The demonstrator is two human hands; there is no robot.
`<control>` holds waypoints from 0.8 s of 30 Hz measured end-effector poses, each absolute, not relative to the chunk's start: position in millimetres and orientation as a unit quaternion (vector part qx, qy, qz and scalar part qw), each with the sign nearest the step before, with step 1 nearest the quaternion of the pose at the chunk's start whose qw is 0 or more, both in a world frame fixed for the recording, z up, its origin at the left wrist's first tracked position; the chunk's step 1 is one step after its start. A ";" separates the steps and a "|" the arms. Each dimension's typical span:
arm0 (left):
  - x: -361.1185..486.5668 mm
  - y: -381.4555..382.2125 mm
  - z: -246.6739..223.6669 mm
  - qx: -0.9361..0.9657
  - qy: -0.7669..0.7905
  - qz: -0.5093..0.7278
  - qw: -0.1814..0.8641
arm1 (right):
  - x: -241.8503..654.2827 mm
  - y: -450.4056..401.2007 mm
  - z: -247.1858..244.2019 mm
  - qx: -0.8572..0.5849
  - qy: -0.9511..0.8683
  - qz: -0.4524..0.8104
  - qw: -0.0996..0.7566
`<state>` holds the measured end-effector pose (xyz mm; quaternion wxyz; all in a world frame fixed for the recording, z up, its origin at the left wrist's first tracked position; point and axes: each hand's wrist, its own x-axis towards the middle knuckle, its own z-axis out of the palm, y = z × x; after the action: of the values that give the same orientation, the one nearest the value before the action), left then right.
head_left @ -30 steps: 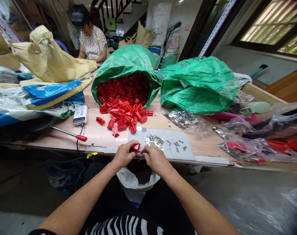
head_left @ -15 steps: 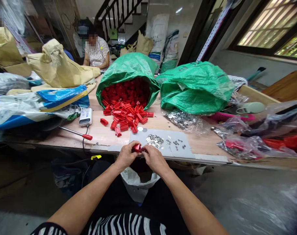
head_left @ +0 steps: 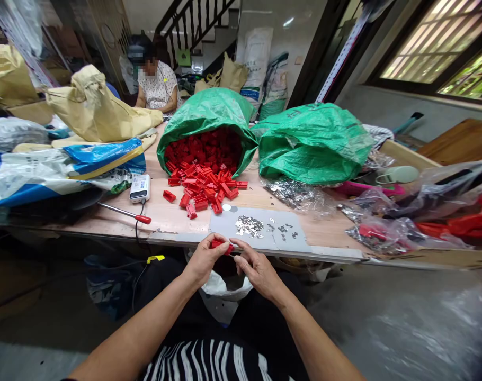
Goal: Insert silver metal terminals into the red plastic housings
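Note:
Just off the table's front edge, my left hand [head_left: 204, 260] pinches a red plastic part [head_left: 221, 246] between thumb and fingers. Close by on its right is my right hand [head_left: 257, 267], index finger stretched toward the red part and thumb apart from it; I see nothing held there, and cannot tell whether the fingertip touches the part. Beyond the hands, a pile of small metal pieces [head_left: 249, 226] lies on a grey mat [head_left: 268, 242], with several more scattered to its right. Similar red parts [head_left: 201, 185] spill from a green sack [head_left: 209, 103]. Below the hands hangs a white bag [head_left: 227, 288].
A second green sack [head_left: 312, 143] slumps right of the first. Plastic bags [head_left: 387, 233] crowd the right end. At left are a red-handled rod [head_left: 125, 212], a white device [head_left: 140, 188] with a cable, and blue-white sacking [head_left: 66, 166]. A person [head_left: 157, 84] sits across the table.
My right hand has drawn slightly back from the red part and its fingers have spread. The part is now tilted and lower in my left hand. The view has shifted slightly.

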<state>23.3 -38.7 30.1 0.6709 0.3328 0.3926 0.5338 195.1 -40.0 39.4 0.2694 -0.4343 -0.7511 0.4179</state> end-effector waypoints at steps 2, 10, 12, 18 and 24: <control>24.6 -42.0 32.3 0.246 0.330 0.524 0.746 | 194.5 -42.2 41.6 -0.426 -0.754 0.418 0.273; 27.4 -51.0 36.3 0.060 0.296 0.487 0.819 | 192.2 -47.7 45.3 -0.422 -0.758 0.406 0.287; 28.2 -52.7 39.1 0.050 0.293 0.485 0.822 | 192.7 -48.7 46.0 -0.410 -0.755 0.418 0.293; 29.7 -57.2 44.1 0.013 0.290 0.491 0.821 | 194.4 -50.8 49.0 -0.422 -0.776 0.376 0.281; 33.2 -60.3 39.7 0.011 0.277 0.509 0.815 | 188.6 -53.1 43.6 -0.449 -0.782 0.285 0.325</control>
<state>33.2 -60.3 39.7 0.8151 0.0114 0.2773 0.5086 188.6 -53.1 43.6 0.3246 -0.4491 -0.7820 0.2854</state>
